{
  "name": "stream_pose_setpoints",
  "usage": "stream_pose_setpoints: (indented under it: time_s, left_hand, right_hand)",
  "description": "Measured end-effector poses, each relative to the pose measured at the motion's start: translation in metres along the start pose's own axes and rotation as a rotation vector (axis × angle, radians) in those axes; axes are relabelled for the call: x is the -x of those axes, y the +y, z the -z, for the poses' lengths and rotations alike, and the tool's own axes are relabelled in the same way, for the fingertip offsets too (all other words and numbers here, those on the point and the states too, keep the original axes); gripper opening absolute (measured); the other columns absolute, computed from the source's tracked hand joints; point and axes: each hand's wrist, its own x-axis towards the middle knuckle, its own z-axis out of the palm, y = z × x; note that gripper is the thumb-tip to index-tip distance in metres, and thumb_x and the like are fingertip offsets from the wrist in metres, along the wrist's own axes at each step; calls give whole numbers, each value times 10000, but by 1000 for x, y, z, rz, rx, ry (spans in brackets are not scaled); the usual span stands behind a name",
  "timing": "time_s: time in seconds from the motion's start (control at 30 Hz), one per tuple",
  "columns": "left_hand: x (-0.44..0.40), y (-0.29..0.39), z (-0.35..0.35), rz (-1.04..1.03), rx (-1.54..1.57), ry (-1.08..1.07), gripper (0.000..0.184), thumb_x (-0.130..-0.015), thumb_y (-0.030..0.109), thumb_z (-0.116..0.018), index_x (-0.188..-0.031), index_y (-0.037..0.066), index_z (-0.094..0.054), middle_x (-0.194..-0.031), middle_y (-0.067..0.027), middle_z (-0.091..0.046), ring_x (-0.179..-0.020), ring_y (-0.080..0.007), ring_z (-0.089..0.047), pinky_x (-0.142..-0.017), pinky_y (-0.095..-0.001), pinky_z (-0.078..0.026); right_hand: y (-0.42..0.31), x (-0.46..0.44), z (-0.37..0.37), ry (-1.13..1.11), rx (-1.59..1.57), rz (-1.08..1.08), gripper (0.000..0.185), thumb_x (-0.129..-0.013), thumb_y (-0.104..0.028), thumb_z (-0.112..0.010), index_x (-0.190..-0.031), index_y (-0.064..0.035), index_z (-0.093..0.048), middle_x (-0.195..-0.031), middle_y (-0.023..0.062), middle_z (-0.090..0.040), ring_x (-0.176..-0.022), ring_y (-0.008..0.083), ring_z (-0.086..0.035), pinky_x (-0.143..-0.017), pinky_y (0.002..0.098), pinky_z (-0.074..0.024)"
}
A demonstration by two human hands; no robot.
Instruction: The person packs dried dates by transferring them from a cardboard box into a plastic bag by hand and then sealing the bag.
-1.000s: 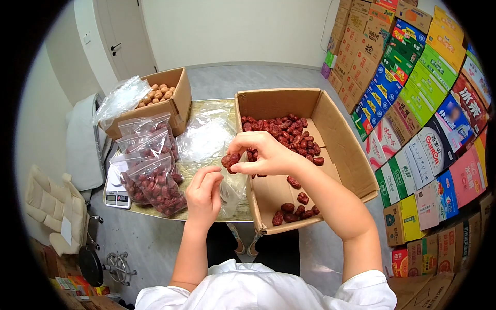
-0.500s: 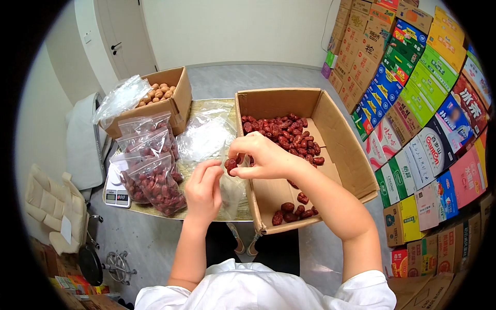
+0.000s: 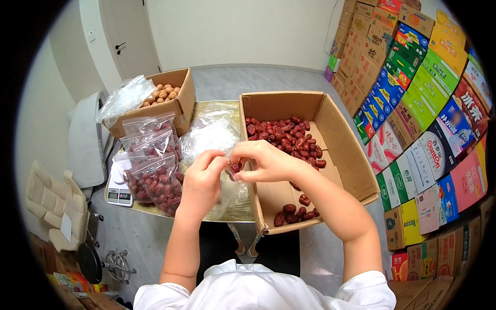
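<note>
Between my hands, over the table's front part, a few red dates (image 3: 235,167) show. My right hand (image 3: 264,162) curls around them, thumb below and fingers above. Close against it on the left is my left hand (image 3: 202,180), its fingers pinched together at a clear plastic bag (image 3: 228,190) that hangs beneath. Part of the bag is hidden by the fingers. To the right, an open cardboard box (image 3: 343,150) holds a large heap of red dates (image 3: 289,135) at its far left and a smaller group (image 3: 292,214) at its near edge.
Filled zip bags of dates (image 3: 157,181) stand left on the table, beside a kitchen scale (image 3: 120,195). Behind them is a box of walnuts (image 3: 183,101) with plastic bags (image 3: 124,98) over its side. More clear bags (image 3: 206,135) lie mid-table. Stacked cartons (image 3: 413,129) line the right.
My left hand has risen and moved right to meet the right hand. The right hand, still holding dates, has dropped slightly. The view has shifted a little.
</note>
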Motion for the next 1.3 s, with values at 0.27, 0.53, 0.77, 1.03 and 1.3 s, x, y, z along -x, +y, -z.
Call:
stream_pose_setpoints:
  time_s: [0.27, 0.53, 0.77, 1.03, 1.3]
  left_hand:
    - [-8, 5, 8, -53, -22, -36, 296, -672, -121, -588, -933, 19, -605, -977, -136, -629, -899, -339, -642, -747, -401, -535]
    - [-14, 3, 51, -32, -189, -300, 219, -700, -97, -578, -881, 25, -570, -826, -135, -563, -811, -349, -600, -689, -427, -494]
    - [-7, 2, 42, -7, -134, -296, 129, -778, -78, -593, -868, 9, -561, -816, -153, -565, -782, -360, -598, -678, -408, -486]
    - [9, 0, 27, 67, -2, -238, 87, -837, -73, -593, -895, -12, -573, -835, -166, -566, -781, -367, -597, -676, -398, -479]
    - [24, 0, 13, 169, 113, -143, 134, -836, -96, -588, -938, -12, -567, -860, -169, -546, -774, -360, -585, -673, -386, -472]
  right_hand:
    - [1, 2, 0, -38, -11, -19, 197, -743, -108, -708, -857, 3, -593, -833, 135, -631, -750, 277, -641, -682, 367, -519]
    - [-4, 0, -3, -110, 124, -75, 220, -735, -142, -719, -841, 7, -598, -814, 143, -622, -750, 275, -646, -671, 368, -525]
    - [-1, 1, -5, -125, 132, -73, 217, -762, -151, -733, -884, -9, -623, -805, 123, -616, -715, 226, -648, -652, 342, -535]
    - [11, 0, 9, 49, 17, -13, 187, -833, -116, -725, -981, -10, -680, -919, 82, -689, -790, 172, -661, -733, 308, -533]
    - [50, 15, 32, 295, 24, -438, 154, -865, -118, -691, -967, -4, -678, -875, 63, -705, -827, 118, -650, -763, 295, -535]
